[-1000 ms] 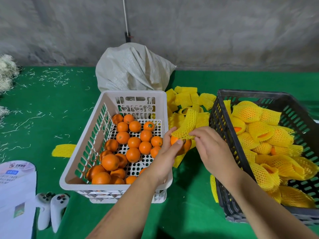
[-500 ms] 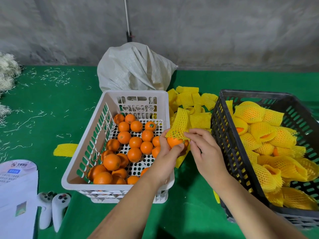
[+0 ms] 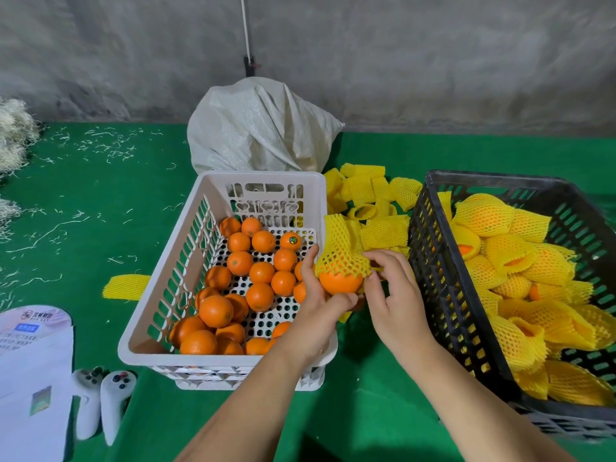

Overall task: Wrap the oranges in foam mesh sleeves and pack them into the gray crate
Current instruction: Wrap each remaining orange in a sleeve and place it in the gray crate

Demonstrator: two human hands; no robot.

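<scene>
My left hand grips an orange over the right rim of the white crate. A yellow foam mesh sleeve covers the orange's upper half and stands up above it. My right hand pinches the sleeve's lower right edge. Several bare oranges lie in the white crate. The gray crate at the right holds several wrapped oranges.
A pile of loose yellow sleeves lies between the two crates, and one more sleeve lies left of the white crate. A white sack stands behind. Two white controllers and a paper sit at the front left on the green table.
The sleeve has been pulled further down over the orange. Both hands shifted slightly left toward the white crate's rim.
</scene>
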